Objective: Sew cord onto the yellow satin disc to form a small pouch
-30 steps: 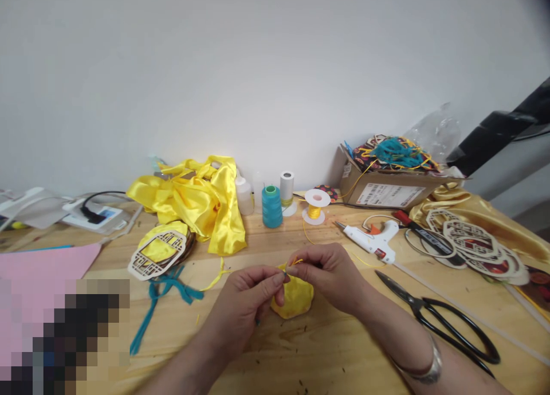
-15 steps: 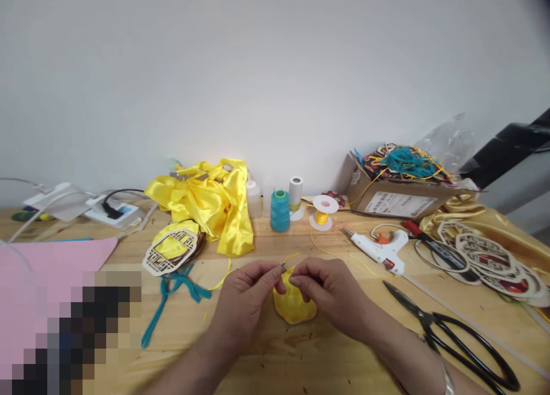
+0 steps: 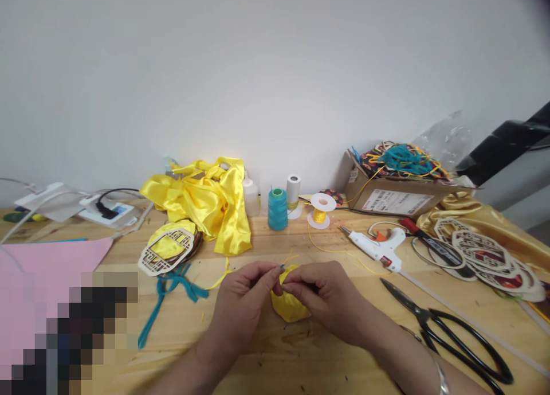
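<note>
Left hand (image 3: 244, 296) pinches slender orange cord (image 3: 291, 259); right hand (image 3: 329, 292), hold unclear, is near black metal scissors (image 3: 423, 316) and white plastic glue gun (image 3: 366, 245).

The left hand (image 3: 244, 297) and right hand (image 3: 329, 292) are bare, as are the left forearm (image 3: 189, 363) at lower left of centre and the right forearm (image 3: 389, 352) at lower right, the latter crossed near the bottom edge of the frame by a shiny, silver-coloured bracelet (image 3: 442, 378) with a curved band.
</note>
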`<state>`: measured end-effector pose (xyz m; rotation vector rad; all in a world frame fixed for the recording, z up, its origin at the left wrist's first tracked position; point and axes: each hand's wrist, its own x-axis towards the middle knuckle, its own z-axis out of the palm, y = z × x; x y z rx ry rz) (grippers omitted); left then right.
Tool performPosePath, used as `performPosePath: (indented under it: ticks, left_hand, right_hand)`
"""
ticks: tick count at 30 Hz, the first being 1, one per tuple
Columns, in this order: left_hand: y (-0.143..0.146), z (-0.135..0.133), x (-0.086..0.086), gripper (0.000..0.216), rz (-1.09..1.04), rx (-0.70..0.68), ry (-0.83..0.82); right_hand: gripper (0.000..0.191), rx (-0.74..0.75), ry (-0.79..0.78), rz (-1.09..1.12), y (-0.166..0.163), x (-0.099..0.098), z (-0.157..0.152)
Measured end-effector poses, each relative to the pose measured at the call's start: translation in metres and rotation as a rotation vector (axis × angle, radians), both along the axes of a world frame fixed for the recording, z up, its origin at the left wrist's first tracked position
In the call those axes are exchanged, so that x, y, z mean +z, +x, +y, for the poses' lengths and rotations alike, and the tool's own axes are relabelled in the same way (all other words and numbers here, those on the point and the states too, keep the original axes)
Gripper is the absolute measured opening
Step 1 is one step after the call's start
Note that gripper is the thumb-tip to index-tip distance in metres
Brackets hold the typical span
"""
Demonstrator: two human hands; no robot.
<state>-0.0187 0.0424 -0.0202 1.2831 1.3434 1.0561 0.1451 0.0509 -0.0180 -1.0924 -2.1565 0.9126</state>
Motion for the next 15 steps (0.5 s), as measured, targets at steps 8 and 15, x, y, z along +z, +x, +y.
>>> performPosePath:
  ticks: [8,15]
  left_hand:
    - [0.003,0.000,-0.002,0.016,0.057,0.041,0.000]
    - [0.003,-0.007,-0.006,0.019,0.202,-0.175,0.128]
  right_hand:
    - [0.014,0.098,0.614,-0.369,0.002,-0.003,-0.004]
    - [0.022,0.189,0.798,-0.285,0.008,0.008,-0.004]
